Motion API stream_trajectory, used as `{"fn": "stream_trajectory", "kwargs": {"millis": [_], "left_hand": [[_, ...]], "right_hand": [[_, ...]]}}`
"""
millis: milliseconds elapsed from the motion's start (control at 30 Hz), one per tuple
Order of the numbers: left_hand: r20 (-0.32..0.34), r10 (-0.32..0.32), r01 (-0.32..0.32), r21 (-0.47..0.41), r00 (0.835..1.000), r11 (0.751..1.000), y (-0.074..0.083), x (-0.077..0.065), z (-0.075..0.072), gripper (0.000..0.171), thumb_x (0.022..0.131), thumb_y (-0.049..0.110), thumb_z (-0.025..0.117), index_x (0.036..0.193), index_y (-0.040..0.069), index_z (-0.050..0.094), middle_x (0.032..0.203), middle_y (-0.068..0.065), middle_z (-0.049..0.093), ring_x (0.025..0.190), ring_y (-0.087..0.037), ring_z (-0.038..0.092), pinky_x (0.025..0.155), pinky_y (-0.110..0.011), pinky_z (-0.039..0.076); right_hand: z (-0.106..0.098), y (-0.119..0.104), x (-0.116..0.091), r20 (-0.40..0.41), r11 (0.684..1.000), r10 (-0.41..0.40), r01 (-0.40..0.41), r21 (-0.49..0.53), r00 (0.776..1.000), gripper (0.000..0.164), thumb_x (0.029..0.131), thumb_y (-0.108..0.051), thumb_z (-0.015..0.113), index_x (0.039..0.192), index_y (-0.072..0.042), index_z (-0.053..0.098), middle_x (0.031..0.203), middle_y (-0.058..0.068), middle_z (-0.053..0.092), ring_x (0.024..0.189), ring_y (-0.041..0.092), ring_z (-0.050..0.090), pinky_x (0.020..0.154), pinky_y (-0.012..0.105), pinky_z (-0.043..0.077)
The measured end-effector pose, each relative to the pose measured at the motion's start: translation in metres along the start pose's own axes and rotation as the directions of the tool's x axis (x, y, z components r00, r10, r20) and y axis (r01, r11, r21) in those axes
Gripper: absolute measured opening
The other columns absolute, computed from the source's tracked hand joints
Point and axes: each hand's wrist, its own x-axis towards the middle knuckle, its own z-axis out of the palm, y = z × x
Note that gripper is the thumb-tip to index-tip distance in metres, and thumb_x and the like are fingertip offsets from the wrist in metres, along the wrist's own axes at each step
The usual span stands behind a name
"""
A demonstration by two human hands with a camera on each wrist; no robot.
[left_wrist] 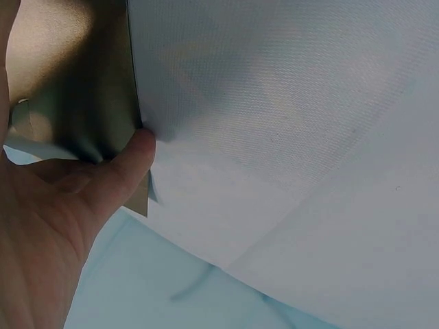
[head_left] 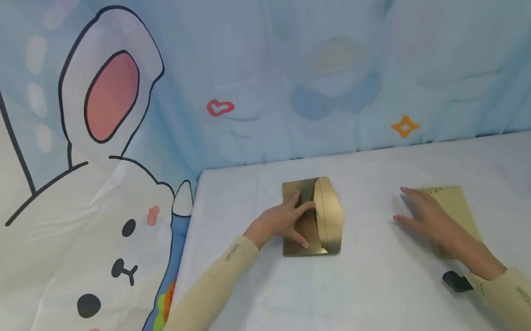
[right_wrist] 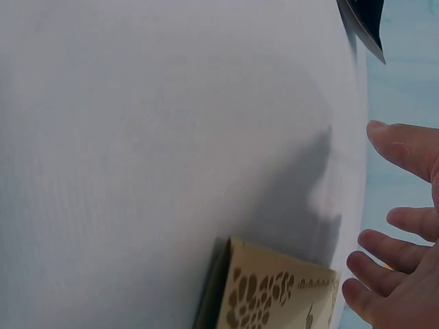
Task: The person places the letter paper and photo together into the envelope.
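Note:
A gold envelope (head_left: 331, 215) lies on the white-covered table with its flap folded out to the right. My left hand (head_left: 280, 222) rests on the envelope's body, fingers spread and one fingertip near the flap's opening. In the left wrist view, a fingertip (left_wrist: 142, 140) touches the envelope's edge. To the right lies a yellowish-gold card (head_left: 454, 205), printed with brown spots in the right wrist view. Above this card hovers my right hand (head_left: 436, 221), its fingers extended and holding nothing; hand and forearm hide part of the card.
The white-covered table (head_left: 373, 296) reaches back to a light-blue printed curtain (head_left: 250, 50). A large cartoon rabbit (head_left: 103, 237) is printed on the cloth at the left. A small black object (head_left: 456, 281) shows beside the right wrist.

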Motion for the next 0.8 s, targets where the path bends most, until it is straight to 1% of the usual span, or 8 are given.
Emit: {"fn": "stream_trajectory", "kwargs": {"millis": [133, 200, 267, 367, 467, 567, 700, 800], "left_hand": [[-0.006, -0.004, 0.004, 0.003, 1.000, 1.000, 0.004, -0.001, 0.001, 0.105, 0.071, 0.072, 0.075, 0.155, 0.038, 0.021, 0.168, -0.022, 0.010, 0.149, -0.036, 0.035, 0.091, -0.045, 0.056], [-0.008, -0.003, 0.003, 0.006, 1.000, 1.000, 0.004, -0.001, 0.001, 0.105, 0.072, 0.072, 0.075, 0.155, 0.037, 0.021, 0.168, -0.022, 0.010, 0.148, -0.037, 0.036, 0.090, -0.044, 0.056], [-0.015, -0.002, 0.002, 0.010, 1.000, 1.000, 0.003, 0.000, 0.001, 0.105, 0.072, 0.072, 0.074, 0.155, 0.038, 0.021, 0.167, -0.022, 0.010, 0.148, -0.036, 0.036, 0.088, -0.044, 0.056], [-0.024, 0.002, -0.001, 0.014, 1.000, 1.000, 0.001, 0.000, 0.000, 0.104, 0.072, 0.073, 0.074, 0.154, 0.038, 0.021, 0.167, -0.022, 0.011, 0.148, -0.036, 0.037, 0.088, -0.044, 0.057], [-0.024, 0.004, -0.004, 0.015, 1.000, 1.000, 0.000, 0.000, 0.000, 0.104, 0.072, 0.073, 0.074, 0.154, 0.038, 0.021, 0.167, -0.023, 0.011, 0.148, -0.035, 0.036, 0.089, -0.044, 0.056], [-0.021, 0.009, -0.009, 0.011, 1.000, 1.000, 0.001, 0.000, 0.000, 0.104, 0.072, 0.073, 0.074, 0.154, 0.037, 0.021, 0.167, -0.024, 0.010, 0.148, -0.036, 0.036, 0.089, -0.045, 0.056], [-0.023, 0.008, -0.008, 0.004, 1.000, 1.000, 0.002, -0.001, 0.000, 0.105, 0.072, 0.072, 0.075, 0.154, 0.037, 0.021, 0.167, -0.024, 0.011, 0.147, -0.036, 0.037, 0.088, -0.045, 0.056], [-0.021, 0.007, -0.007, 0.000, 1.000, 1.000, 0.002, -0.001, 0.001, 0.105, 0.072, 0.071, 0.075, 0.155, 0.037, 0.021, 0.167, -0.024, 0.010, 0.148, -0.037, 0.037, 0.090, -0.045, 0.056]], "right_hand": [[-0.004, 0.004, -0.006, -0.008, 1.000, 0.008, -0.008, -0.016, 1.000, 0.078, 0.093, -0.020, 0.073, 0.147, 0.016, 0.031, 0.144, 0.043, 0.036, 0.131, 0.060, 0.035, 0.104, 0.070, 0.032], [-0.007, 0.006, -0.008, -0.028, 1.000, 0.001, -0.001, -0.028, 1.000, 0.077, 0.092, -0.018, 0.074, 0.146, 0.017, 0.032, 0.143, 0.043, 0.037, 0.130, 0.060, 0.036, 0.102, 0.070, 0.033], [-0.011, 0.008, -0.009, -0.033, 0.999, 0.012, -0.013, -0.035, 0.999, 0.078, 0.092, -0.019, 0.074, 0.146, 0.017, 0.032, 0.143, 0.043, 0.036, 0.130, 0.060, 0.035, 0.103, 0.070, 0.032], [-0.018, 0.013, -0.012, -0.010, 0.999, 0.049, -0.049, -0.018, 0.999, 0.081, 0.095, -0.025, 0.071, 0.149, 0.016, 0.026, 0.147, 0.044, 0.030, 0.134, 0.061, 0.030, 0.105, 0.071, 0.029], [-0.024, 0.019, -0.016, 0.020, 0.994, 0.108, -0.108, -0.006, 0.994, 0.086, 0.098, -0.034, 0.065, 0.152, 0.015, 0.019, 0.151, 0.044, 0.022, 0.137, 0.063, 0.022, 0.107, 0.073, 0.023], [-0.029, 0.026, -0.021, 0.021, 0.988, 0.157, -0.157, -0.012, 0.987, 0.090, 0.098, -0.037, 0.064, 0.154, 0.013, 0.015, 0.154, 0.044, 0.015, 0.138, 0.065, 0.017, 0.106, 0.076, 0.019], [-0.029, 0.036, -0.025, -0.018, 0.980, 0.188, -0.189, -0.055, 0.982, 0.091, 0.096, -0.034, 0.068, 0.154, 0.012, 0.016, 0.153, 0.045, 0.015, 0.135, 0.066, 0.019, 0.104, 0.078, 0.019], [-0.030, 0.041, -0.027, -0.040, 0.977, 0.191, -0.194, -0.087, 0.981, 0.092, 0.093, -0.031, 0.071, 0.152, 0.015, 0.017, 0.149, 0.047, 0.019, 0.131, 0.066, 0.024, 0.102, 0.077, 0.023]]}}
